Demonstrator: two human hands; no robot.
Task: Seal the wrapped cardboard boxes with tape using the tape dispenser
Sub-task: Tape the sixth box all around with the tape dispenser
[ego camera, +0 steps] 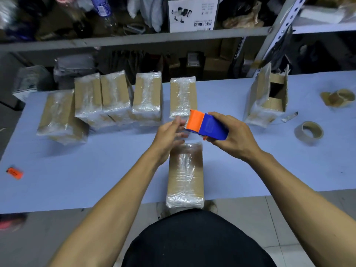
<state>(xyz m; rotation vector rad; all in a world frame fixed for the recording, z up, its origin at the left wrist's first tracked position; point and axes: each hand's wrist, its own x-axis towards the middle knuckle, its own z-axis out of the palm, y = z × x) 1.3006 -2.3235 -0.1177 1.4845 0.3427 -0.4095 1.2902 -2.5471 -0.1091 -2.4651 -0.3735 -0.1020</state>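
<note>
A blue and orange tape dispenser [207, 125] is held above the table in my right hand [234, 136], orange end pointing left. My left hand [169, 136] is at that orange end with fingers spread, fingertips close to the tape's edge; whether it pinches tape is unclear. Below both hands a plastic-wrapped cardboard box [185, 175] lies lengthwise on the pale blue table [107, 170], its near end at the front edge. Several more wrapped boxes stand in a row behind, among them one [183, 97] just beyond the dispenser and one [60, 116] at the far left.
An opened, torn cardboard box [269, 97] stands at the right rear. A tape roll [309, 132], a small metal blade [290, 116] and crumpled tape [339, 97] lie to the right. An orange lighter-like object [15, 172] lies at left. Metal shelving [134, 40] rises behind the table.
</note>
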